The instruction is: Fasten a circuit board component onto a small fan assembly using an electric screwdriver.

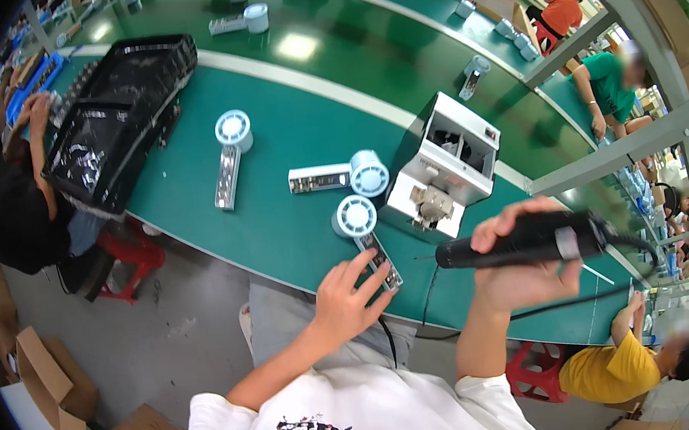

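Note:
My right hand (pixel 529 266) is wrapped round a black electric screwdriver (pixel 526 241), held above the table with its thin bit pointing left. A cable trails from its back end. My left hand (pixel 352 299) has its fingers on the opened handle of a light blue handheld fan (pixel 356 216), steadying it on the table. Circuit parts show inside that handle. Just beyond lies a second handheld fan (pixel 369 173), its handle pointing left, also opened. Right of these stands a white boxy machine (pixel 466 146) with a metal mechanism at its front, probably a screw feeder.
Farther left lies another handheld fan (pixel 233 132). A black plastic tray (pixel 109 123) sits at the table's left end, near a seated person in black. Beyond a pale strip runs a green belt (pixel 316 44) carrying more fans. A person in yellow (pixel 613 371) sits at the right.

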The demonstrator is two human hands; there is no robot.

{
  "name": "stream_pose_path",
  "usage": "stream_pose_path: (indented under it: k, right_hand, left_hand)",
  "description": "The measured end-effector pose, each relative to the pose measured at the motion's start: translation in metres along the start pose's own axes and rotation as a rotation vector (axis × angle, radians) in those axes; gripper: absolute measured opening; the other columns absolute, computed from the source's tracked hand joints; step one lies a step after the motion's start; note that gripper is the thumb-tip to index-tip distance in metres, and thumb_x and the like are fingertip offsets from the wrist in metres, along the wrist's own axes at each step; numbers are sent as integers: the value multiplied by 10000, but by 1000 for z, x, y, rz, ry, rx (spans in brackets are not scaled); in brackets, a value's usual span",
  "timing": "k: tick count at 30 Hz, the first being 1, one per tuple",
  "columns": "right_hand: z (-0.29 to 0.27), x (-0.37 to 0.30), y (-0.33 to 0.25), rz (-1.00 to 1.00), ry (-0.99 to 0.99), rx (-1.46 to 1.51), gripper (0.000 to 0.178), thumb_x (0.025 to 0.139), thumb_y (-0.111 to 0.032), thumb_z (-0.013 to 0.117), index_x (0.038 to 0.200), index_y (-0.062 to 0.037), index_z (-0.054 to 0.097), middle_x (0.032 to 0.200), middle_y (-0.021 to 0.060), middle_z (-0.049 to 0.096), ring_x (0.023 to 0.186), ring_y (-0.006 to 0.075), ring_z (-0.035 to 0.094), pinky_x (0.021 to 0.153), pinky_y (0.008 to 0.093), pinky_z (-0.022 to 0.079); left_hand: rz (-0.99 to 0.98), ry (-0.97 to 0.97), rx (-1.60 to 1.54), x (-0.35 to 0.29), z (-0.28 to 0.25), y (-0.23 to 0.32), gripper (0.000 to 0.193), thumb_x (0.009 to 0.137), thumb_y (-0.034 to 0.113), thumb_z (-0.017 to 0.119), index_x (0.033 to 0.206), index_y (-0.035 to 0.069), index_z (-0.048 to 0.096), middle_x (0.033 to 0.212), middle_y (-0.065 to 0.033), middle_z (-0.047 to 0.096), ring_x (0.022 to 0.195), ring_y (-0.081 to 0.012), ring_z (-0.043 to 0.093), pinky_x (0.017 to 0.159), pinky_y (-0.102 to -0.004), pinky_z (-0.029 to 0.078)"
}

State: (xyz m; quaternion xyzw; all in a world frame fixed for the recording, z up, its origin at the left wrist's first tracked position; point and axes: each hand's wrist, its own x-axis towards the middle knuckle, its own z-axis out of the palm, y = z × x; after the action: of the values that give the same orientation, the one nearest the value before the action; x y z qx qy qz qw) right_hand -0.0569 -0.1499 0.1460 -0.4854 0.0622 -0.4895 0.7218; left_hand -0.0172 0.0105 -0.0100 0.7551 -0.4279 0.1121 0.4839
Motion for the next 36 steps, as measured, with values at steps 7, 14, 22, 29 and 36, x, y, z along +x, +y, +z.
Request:
stream_pose_path:
  k: [7, 14, 22, 29, 36]
  right_hand:
    - [-8, -56, -25, -72, -180, -43, 802, 815, -689, 547, 1141, 39, 458, 824, 205, 535, 536, 311, 553, 497, 418, 485]
    - [-9, -67, -11, -66, -198, -53, 815, 807, -691, 560, 1164, 36, 469, 850, 204, 548, 552, 309, 561, 507, 412, 486]
    - [-11, -63, -2, -49, -183, -29, 792, 822, -667, 509, 1166, 45, 465, 853, 215, 547, 557, 323, 552, 521, 419, 479]
    - [-8, -68, 0, 8, -190, -55, 802, 807, -691, 562, 1130, 35, 454, 857, 199, 548, 598, 323, 575, 557, 432, 495]
    - [-8, -73, 8, -24, -273, -74, 801, 784, -706, 614, 1066, 28, 461, 856, 183, 534, 564, 297, 565, 521, 401, 496]
  left_hand:
    - [4, -7, -11, 0, 5, -8, 384, 760, 199, 773, 1110, 89, 661, 1205, -118, 579, 778, -254, 596, 635, -346, 473]
    - [27, -26, 8, -6, 7, -10, 385, 774, 219, 763, 1124, 94, 663, 1228, -122, 570, 763, -247, 588, 629, -338, 459]
    - [35, -26, 10, -6, 7, -8, 381, 786, 248, 756, 1119, 87, 665, 1226, -130, 579, 753, -249, 584, 632, -340, 456]
    - [37, -29, 20, -6, 7, -11, 373, 789, 251, 752, 1114, 87, 668, 1228, -131, 578, 759, -243, 583, 631, -335, 451]
    - [50, -42, 30, -6, 7, -12, 386, 796, 250, 744, 1135, 82, 667, 1233, -135, 571, 772, -241, 584, 627, -335, 444]
